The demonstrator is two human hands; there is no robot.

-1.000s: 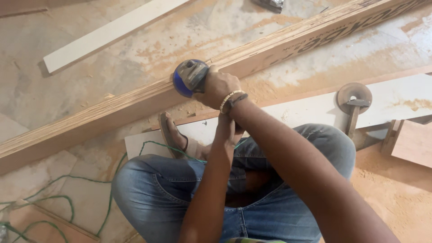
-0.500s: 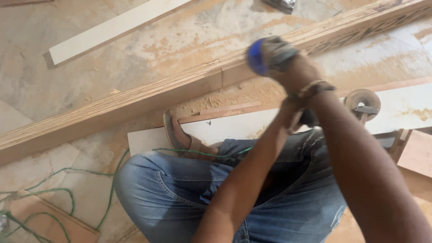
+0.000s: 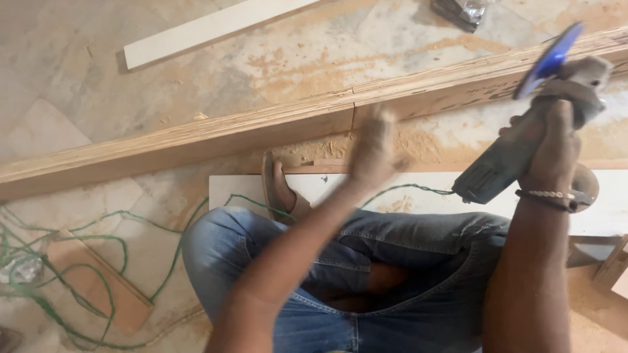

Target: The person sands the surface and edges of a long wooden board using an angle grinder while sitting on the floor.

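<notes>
Rough layered plywood beam (image 3: 261,127), dusty grey grinder (image 3: 517,153), matt blue denim jeans (image 3: 392,261)

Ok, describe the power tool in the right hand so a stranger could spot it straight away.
Find the long wooden beam crossing the floor. At its far right end, the right hand grips a grey angle grinder lifted off the wood. Its bright blue disc is the only blue thing there.
</notes>
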